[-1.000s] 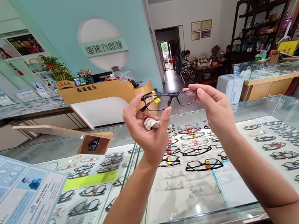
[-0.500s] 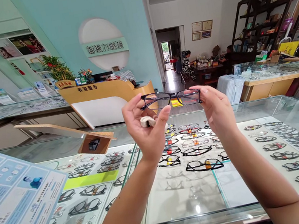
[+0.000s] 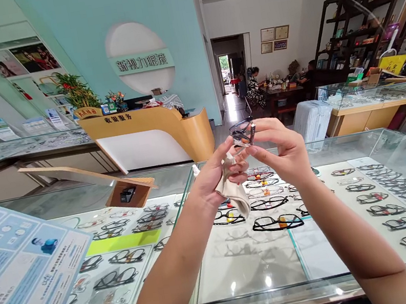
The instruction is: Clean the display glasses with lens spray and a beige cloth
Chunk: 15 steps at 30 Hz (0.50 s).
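Glasses (image 3: 242, 134) are now turned partly edge-on at twelve o'clock, above the display case (image 3: 243, 275); half a second ago they faced the camera, held out wide. The right hand (image 3: 283, 146) pinches them between thumb and fingers. The left hand (image 3: 212, 171) has come in close, clutching a pale cloth (image 3: 236, 196) that now hangs loose, so cloth and lenses are nearly together. Fingers hide part of the frame; whether cloth touches lens I cannot tell. Glass separates the hands from the black-framed pair (image 3: 277, 222) at six o'clock. A blue leaflet (image 3: 30, 259) leans in toward nine.
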Motion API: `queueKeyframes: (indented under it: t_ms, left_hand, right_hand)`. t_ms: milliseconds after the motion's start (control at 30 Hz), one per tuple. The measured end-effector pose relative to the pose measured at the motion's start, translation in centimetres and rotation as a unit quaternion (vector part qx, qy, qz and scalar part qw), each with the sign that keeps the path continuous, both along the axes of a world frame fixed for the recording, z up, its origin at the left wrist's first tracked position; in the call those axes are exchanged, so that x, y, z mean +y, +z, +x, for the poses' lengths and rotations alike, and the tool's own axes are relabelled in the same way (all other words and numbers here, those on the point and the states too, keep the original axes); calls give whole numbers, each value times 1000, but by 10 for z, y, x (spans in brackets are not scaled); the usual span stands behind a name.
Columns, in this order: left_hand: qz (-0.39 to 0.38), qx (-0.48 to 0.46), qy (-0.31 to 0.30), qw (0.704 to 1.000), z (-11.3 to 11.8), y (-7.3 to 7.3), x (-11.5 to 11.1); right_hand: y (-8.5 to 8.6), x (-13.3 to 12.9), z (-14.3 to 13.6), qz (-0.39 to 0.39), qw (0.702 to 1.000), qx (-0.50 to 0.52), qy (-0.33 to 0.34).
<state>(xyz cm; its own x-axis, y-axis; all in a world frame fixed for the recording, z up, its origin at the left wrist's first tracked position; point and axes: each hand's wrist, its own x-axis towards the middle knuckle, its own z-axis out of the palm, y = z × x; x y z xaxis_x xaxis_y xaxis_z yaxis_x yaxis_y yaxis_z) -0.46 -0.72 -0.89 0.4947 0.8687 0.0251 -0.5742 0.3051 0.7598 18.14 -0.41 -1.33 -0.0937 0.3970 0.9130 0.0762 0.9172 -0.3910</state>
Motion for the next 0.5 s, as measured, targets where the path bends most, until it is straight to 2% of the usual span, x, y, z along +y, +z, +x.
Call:
queueKeyframes:
  t_ms: [100,233,300,367,433,467,500]
  left_hand:
    - [-24,-18,-44,999,-3,-2,4]
    - [-19,3,-62,998,-1,-5,6]
    - [13,44,-57,997,1,-7,7]
    - [67,119,-14,991,0,-9,9]
    - [146,240,88,956,-6,-10,12]
    - [190,317,154,916,-12,-9,13]
    - [232,395,218,862,-20,-7,13]
  right_hand:
    - [3,-1,1,-4,1000,-13,0]
    - [1,1,2,-1,1000,-15,14]
    - [-1,2,3,6,1000,-8,15]
    - [-3,3,4,9,1000,-1,8]
    - [-4,6,7,6,1000,3,-10]
    - [-4,8,9,4,1000,2,-22]
    - [-5,11,12,2,999,-3,-37]
